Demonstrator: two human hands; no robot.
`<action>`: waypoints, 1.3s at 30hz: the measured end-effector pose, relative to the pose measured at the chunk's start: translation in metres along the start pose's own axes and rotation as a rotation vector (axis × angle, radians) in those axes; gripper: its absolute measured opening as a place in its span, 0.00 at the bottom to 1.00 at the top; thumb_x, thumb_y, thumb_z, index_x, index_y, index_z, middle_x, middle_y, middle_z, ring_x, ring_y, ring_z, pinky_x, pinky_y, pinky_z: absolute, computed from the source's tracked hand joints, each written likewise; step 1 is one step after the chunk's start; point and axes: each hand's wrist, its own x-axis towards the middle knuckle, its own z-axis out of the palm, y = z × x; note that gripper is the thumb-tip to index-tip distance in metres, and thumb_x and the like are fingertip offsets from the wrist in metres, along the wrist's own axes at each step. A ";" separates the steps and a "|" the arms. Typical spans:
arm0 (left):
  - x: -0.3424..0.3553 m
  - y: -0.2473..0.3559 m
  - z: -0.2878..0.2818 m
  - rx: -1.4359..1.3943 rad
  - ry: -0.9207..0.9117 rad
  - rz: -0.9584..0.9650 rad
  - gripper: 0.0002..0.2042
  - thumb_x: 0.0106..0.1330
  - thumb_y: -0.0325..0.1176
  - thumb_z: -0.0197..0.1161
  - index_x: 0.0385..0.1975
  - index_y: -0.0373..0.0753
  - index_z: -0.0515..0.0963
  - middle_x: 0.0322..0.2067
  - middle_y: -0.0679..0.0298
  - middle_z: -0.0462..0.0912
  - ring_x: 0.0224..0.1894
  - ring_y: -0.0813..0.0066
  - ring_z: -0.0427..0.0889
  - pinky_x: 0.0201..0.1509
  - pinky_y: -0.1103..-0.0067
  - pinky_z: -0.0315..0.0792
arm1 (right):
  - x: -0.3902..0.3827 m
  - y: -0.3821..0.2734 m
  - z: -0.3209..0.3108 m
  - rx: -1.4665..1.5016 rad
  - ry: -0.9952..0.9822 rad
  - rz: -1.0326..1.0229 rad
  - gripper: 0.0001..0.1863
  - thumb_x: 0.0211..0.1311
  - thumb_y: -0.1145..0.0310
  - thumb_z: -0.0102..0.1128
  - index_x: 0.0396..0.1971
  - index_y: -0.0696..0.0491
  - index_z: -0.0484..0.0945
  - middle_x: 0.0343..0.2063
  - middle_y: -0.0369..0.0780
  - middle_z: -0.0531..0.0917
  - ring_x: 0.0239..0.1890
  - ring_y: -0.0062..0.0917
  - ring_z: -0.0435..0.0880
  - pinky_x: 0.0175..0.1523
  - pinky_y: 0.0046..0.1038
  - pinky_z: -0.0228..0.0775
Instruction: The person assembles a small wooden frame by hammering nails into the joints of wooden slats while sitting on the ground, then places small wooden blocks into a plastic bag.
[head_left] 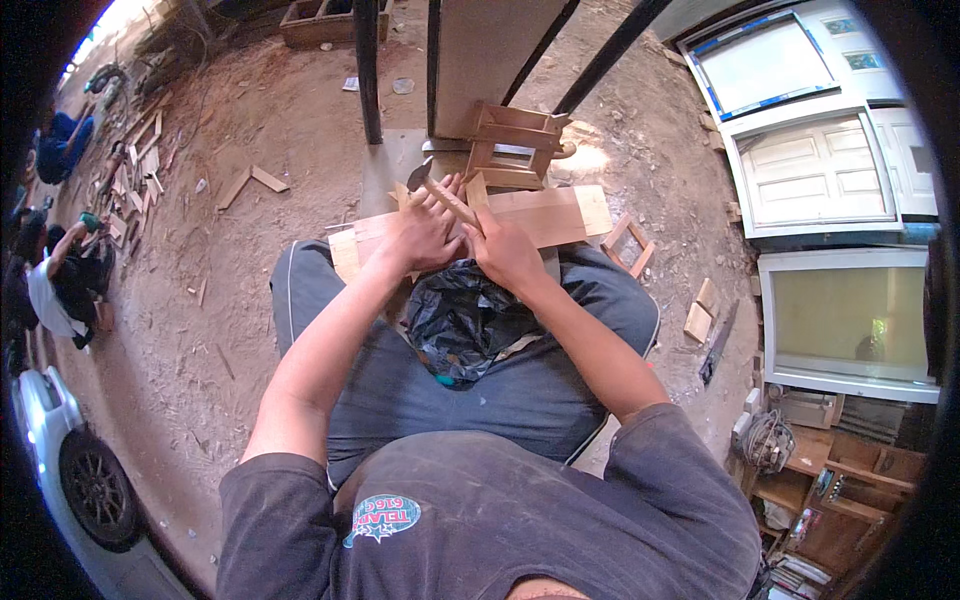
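Note:
My right hand (505, 252) is closed round the wooden handle of a hammer (450, 200). The hammer's dark metal head points up and to the left, just above my left hand (425, 238). That left hand rests with its fingers stretched out over a wooden board (545, 214) lying across my knees. Whether anything small sits under those fingers is hidden. A short wood strip (478, 188) stands up from the board beside the hammer. On my lap, below both hands, lies a crumpled black plastic bag (460, 325); I cannot make out its contents.
Just beyond the board stands a small wooden frame piece (512, 150), near dark metal legs (367, 75). Wood offcuts (698, 312) and a saw (718, 345) lie at right, by white framed panels (810, 165). Other people (65, 270) sit far left, near a car (85, 470).

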 end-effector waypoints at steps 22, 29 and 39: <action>-0.002 0.003 0.001 -0.027 0.072 0.024 0.40 0.67 0.53 0.55 0.70 0.23 0.64 0.71 0.42 0.66 0.78 0.53 0.59 0.81 0.62 0.51 | 0.006 -0.001 -0.005 0.083 0.162 0.002 0.17 0.73 0.58 0.56 0.47 0.58 0.74 0.33 0.59 0.84 0.37 0.58 0.84 0.40 0.56 0.73; -0.002 0.001 0.008 0.046 0.164 0.043 0.40 0.69 0.55 0.53 0.70 0.25 0.64 0.74 0.44 0.63 0.79 0.54 0.56 0.82 0.61 0.47 | 0.001 0.023 -0.001 -0.037 0.195 0.160 0.25 0.63 0.52 0.68 0.43 0.60 0.74 0.35 0.59 0.84 0.42 0.58 0.84 0.45 0.53 0.76; -0.004 0.010 0.012 0.074 0.170 -0.018 0.40 0.71 0.55 0.52 0.72 0.26 0.63 0.76 0.45 0.59 0.80 0.56 0.53 0.82 0.62 0.46 | 0.008 0.047 0.013 0.062 0.102 0.253 0.37 0.48 0.50 0.80 0.47 0.63 0.74 0.41 0.59 0.84 0.47 0.55 0.84 0.52 0.47 0.77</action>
